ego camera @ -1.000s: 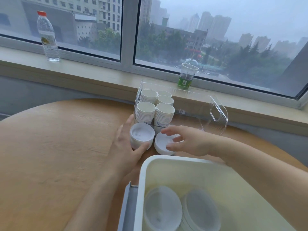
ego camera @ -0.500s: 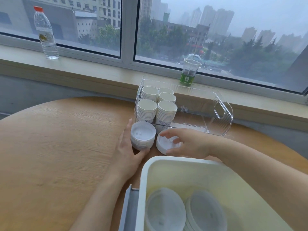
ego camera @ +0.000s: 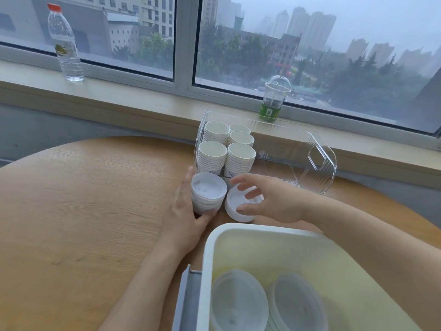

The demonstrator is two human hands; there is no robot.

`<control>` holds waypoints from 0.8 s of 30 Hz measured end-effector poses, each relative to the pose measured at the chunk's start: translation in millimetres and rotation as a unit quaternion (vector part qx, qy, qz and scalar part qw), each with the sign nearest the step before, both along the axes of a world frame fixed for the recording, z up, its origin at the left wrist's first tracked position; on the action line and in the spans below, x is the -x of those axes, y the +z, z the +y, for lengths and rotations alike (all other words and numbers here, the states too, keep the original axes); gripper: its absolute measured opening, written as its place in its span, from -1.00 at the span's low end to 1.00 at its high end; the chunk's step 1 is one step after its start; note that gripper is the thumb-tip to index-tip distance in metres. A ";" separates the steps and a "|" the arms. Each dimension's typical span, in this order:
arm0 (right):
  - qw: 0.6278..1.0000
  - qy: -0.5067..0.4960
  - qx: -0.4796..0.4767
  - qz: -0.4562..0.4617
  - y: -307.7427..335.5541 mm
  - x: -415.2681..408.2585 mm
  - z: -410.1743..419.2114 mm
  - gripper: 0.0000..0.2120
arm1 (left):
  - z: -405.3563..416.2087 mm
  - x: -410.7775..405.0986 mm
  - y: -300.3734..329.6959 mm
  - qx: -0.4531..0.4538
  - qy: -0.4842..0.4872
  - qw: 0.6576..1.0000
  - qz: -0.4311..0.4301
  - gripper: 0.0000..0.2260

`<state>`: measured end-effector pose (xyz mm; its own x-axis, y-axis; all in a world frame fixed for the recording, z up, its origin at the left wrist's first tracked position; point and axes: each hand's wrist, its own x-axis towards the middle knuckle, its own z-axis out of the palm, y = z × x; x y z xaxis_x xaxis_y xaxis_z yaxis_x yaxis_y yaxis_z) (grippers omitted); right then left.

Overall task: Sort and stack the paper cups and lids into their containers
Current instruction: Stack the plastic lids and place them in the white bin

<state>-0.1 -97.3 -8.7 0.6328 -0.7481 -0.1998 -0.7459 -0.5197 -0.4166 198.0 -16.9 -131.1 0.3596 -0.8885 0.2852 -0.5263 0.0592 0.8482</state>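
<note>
The left hand (ego camera: 185, 218) curls its fingers and thumb round a short stack of white plastic lids (ego camera: 208, 194), the thumb pressed against the near side and the fingers wrapped behind the far side. The stack stands upright on the surface (ego camera: 83, 211), its top lid round and shallowly dished with small dimples. Just beside it, to the right, a second, lower pile of lids (ego camera: 235, 207) lies slightly tilted; the right hand (ego camera: 274, 201) hovers over it with fingers spread and loosely bent, the thumb tip touching the near rim and the fingertips above the far edge.

Just behind both piles sits a clear ribbed plastic bin (ego camera: 317, 163) with a cut-out handle, holding five stacks of white paper cups (ego camera: 226, 151) packed upright in its left end. In front, a smooth cream tub (ego camera: 214, 240) with rounded corners holds two piles of larger translucent round lids (ego camera: 241, 304).

The surface is a round top of pale wood grain. On the windowsill (ego camera: 143, 101) behind stand a clear water bottle (ego camera: 65, 44) with a red cap and a domed clear drink cup (ego camera: 274, 99) with a green band.
</note>
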 end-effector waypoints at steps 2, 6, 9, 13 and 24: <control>1.000 -0.008 -0.004 -0.019 0.7 -0.2 1.5 -0.44 | 0.1 -1.2 0.6 0.005 0.000 1.000 0.008 -0.05; 0.998 -0.022 -0.006 -0.055 4.9 -0.5 4.9 -0.44 | 1.2 -3.4 2.3 0.005 -0.011 1.000 0.024 -0.08; 0.997 -0.022 -0.003 -0.072 8.9 -0.4 5.7 -0.47 | 4.7 -5.7 5.1 0.020 -0.027 0.998 0.054 -0.09; 0.996 -0.016 0.020 -0.090 18.7 0.3 8.4 -0.48 | 14.1 -9.3 16.6 0.050 -0.019 0.996 0.076 -0.12; 0.960 0.050 -0.026 -0.274 84.2 1.8 69.3 -0.44 | 72.0 -4.7 103.8 0.173 -0.036 0.983 0.047 -0.13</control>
